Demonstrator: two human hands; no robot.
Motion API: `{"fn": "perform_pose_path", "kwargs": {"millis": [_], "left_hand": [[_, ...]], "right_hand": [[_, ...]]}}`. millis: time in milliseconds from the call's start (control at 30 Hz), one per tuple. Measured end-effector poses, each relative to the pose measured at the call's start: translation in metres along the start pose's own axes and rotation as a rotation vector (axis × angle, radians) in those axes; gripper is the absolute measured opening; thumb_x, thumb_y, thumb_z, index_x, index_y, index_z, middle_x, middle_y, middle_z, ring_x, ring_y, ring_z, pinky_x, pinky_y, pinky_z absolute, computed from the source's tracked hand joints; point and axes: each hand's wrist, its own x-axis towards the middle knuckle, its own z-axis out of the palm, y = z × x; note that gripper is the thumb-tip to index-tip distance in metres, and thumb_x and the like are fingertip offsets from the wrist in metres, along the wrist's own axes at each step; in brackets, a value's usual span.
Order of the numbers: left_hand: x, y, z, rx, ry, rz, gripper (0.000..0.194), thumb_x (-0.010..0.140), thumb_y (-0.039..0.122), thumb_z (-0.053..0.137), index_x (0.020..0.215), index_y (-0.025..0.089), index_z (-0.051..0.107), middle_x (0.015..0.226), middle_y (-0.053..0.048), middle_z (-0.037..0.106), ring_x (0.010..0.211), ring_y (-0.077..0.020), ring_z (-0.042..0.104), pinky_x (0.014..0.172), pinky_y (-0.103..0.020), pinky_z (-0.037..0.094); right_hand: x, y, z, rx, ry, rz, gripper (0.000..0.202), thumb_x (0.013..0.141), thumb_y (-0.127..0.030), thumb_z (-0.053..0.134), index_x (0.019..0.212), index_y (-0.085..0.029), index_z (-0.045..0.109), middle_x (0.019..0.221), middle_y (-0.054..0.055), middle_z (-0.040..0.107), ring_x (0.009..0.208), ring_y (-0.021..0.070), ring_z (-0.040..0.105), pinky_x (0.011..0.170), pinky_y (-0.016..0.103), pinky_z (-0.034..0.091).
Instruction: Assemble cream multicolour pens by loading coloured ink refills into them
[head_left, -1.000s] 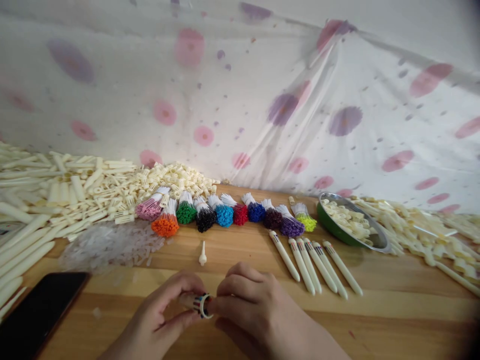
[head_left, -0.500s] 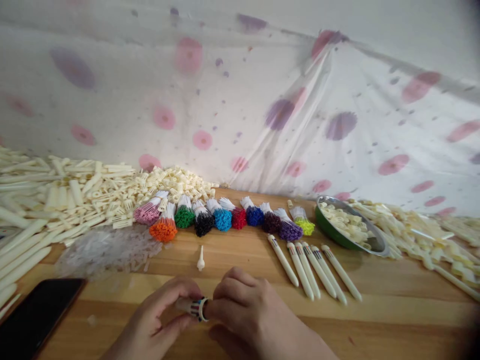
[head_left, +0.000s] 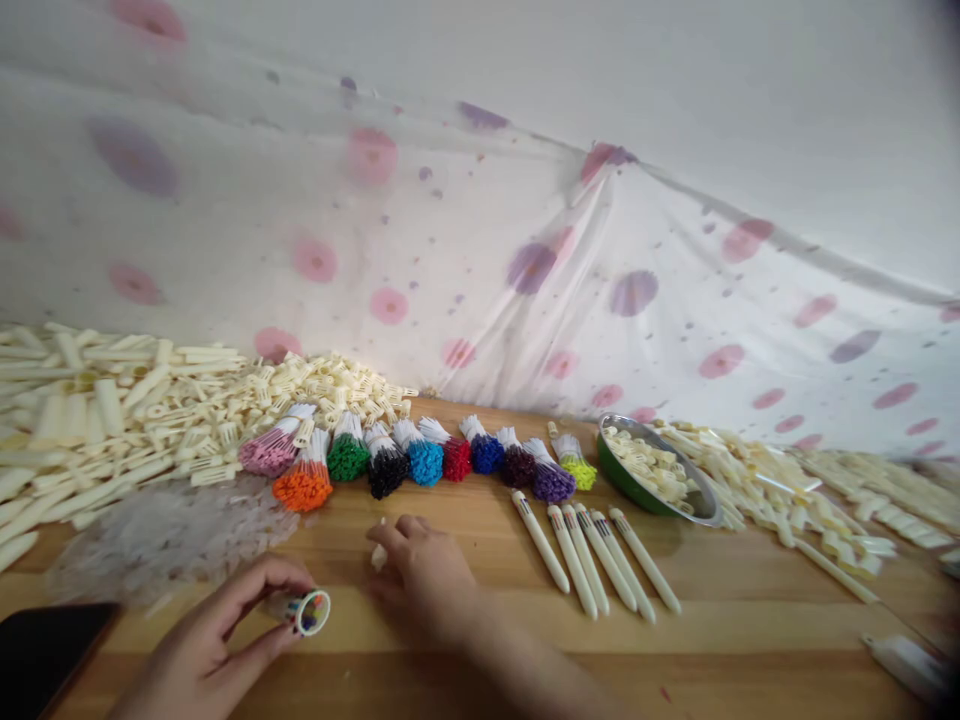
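Note:
Pinched between the thumb and fingers of my left hand (head_left: 225, 635) is a white pen barrel (head_left: 312, 612), its round open end facing right and coloured pieces showing inside. My right hand (head_left: 424, 575) is farther forward on the table, its fingers closed round a small white piece (head_left: 379, 556). Beyond the hands, bundles of thin coloured refills stand in a row, among them an orange one (head_left: 302, 491) and a blue one (head_left: 486, 453). Several white pens (head_left: 541, 541) lie side by side to the right of my right hand.
White plastic parts (head_left: 112, 430) are heaped at the left, with clear small pieces (head_left: 172, 535) before them. A dark phone (head_left: 49, 655) lies front left. A green bowl (head_left: 637, 492) of white parts stands right, beside more white parts (head_left: 780, 510). A spotted sheet (head_left: 420, 240) hangs behind.
My right hand has left the barrel's open end and reached forward to the small white piece, now in its fingers. My left hand has moved left with the barrel. The view has shifted.

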Motion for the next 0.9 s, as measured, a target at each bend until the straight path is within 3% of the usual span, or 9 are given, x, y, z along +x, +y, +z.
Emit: {"fn": "perform_pose_path", "kwargs": {"millis": [133, 267, 300, 400, 467, 567, 633, 733, 900], "left_hand": [[-0.009, -0.013, 0.005, -0.031, -0.031, 0.038, 0.015, 0.073, 0.026, 0.065, 0.087, 0.031, 0.065, 0.09, 0.002, 0.071, 0.093, -0.0189, 0.066, 0.08, -0.02, 0.052], [-0.013, -0.013, 0.007, -0.102, -0.01, 0.079, 0.019, 0.075, 0.017, 0.061, 0.087, 0.03, 0.063, 0.095, 0.001, 0.069, 0.104, -0.0196, 0.061, 0.088, -0.024, 0.048], [-0.014, -0.011, 0.007, -0.118, -0.007, 0.1, 0.021, 0.075, 0.013, 0.06, 0.088, 0.03, 0.063, 0.095, 0.001, 0.069, 0.105, -0.0194, 0.061, 0.09, -0.025, 0.047], [-0.015, -0.003, 0.007, -0.153, 0.008, 0.165, 0.026, 0.075, 0.007, 0.057, 0.088, 0.029, 0.062, 0.09, 0.001, 0.067, 0.099, -0.0179, 0.062, 0.089, -0.025, 0.046], [-0.015, 0.001, 0.007, -0.166, 0.014, 0.187, 0.028, 0.075, 0.006, 0.056, 0.088, 0.03, 0.062, 0.089, 0.002, 0.066, 0.097, -0.0173, 0.063, 0.085, -0.024, 0.048], [-0.015, 0.006, 0.008, -0.171, 0.012, 0.196, 0.028, 0.076, 0.006, 0.055, 0.089, 0.031, 0.061, 0.09, 0.003, 0.066, 0.098, -0.017, 0.062, 0.084, -0.024, 0.048], [-0.016, 0.008, 0.009, -0.164, 0.01, 0.187, 0.028, 0.077, 0.007, 0.055, 0.089, 0.032, 0.061, 0.09, 0.003, 0.066, 0.096, -0.0161, 0.062, 0.085, -0.024, 0.047], [-0.017, 0.008, 0.009, -0.119, 0.018, 0.155, 0.029, 0.076, 0.008, 0.056, 0.09, 0.033, 0.06, 0.091, 0.005, 0.067, 0.096, -0.0144, 0.062, 0.085, -0.022, 0.047], [-0.02, 0.012, 0.01, -0.032, 0.012, 0.161, 0.031, 0.076, 0.008, 0.055, 0.091, 0.033, 0.061, 0.093, 0.005, 0.068, 0.099, -0.0141, 0.061, 0.088, -0.022, 0.047]], "right_hand": [[0.002, 0.0, 0.016, 0.105, 0.015, 0.03, 0.01, 0.077, -0.013, 0.056, 0.085, -0.016, 0.061, 0.089, 0.01, 0.063, 0.083, 0.0239, 0.059, 0.076, 0.036, 0.046], [-0.019, -0.001, -0.001, 0.355, 0.042, 0.022, 0.008, 0.088, -0.02, 0.048, 0.095, -0.017, 0.051, 0.079, 0.003, 0.058, 0.072, 0.0139, 0.057, 0.065, 0.024, 0.047], [-0.027, -0.003, -0.008, 0.467, 0.045, 0.009, 0.01, 0.09, -0.027, 0.045, 0.094, -0.018, 0.048, 0.074, 0.0, 0.055, 0.065, 0.0115, 0.055, 0.061, 0.021, 0.047], [-0.047, -0.014, -0.03, 1.271, -0.029, -0.093, 0.027, 0.078, -0.042, 0.064, 0.084, -0.02, 0.05, 0.067, -0.005, 0.049, 0.053, 0.0071, 0.049, 0.053, 0.019, 0.045], [-0.057, -0.023, -0.041, 1.443, -0.133, -0.116, 0.027, 0.075, -0.04, 0.069, 0.084, -0.02, 0.054, 0.068, -0.004, 0.051, 0.051, 0.0056, 0.049, 0.049, 0.016, 0.044], [-0.064, -0.035, -0.046, 1.211, -0.102, -0.179, 0.018, 0.078, -0.03, 0.069, 0.09, -0.021, 0.06, 0.075, -0.001, 0.058, 0.063, 0.0071, 0.054, 0.06, 0.017, 0.046], [-0.064, -0.038, -0.043, 0.942, 0.027, -0.327, 0.016, 0.081, -0.029, 0.065, 0.094, -0.021, 0.062, 0.077, 0.001, 0.062, 0.068, 0.0089, 0.057, 0.065, 0.019, 0.046], [-0.06, -0.038, -0.033, 0.67, 0.192, -0.504, 0.022, 0.086, -0.037, 0.057, 0.098, -0.019, 0.062, 0.073, 0.003, 0.065, 0.064, 0.0108, 0.058, 0.06, 0.019, 0.046], [-0.058, -0.039, -0.031, 0.554, 0.276, -0.505, 0.027, 0.09, -0.039, 0.048, 0.098, -0.016, 0.059, 0.072, 0.004, 0.065, 0.063, 0.0106, 0.06, 0.058, 0.018, 0.047]]}}
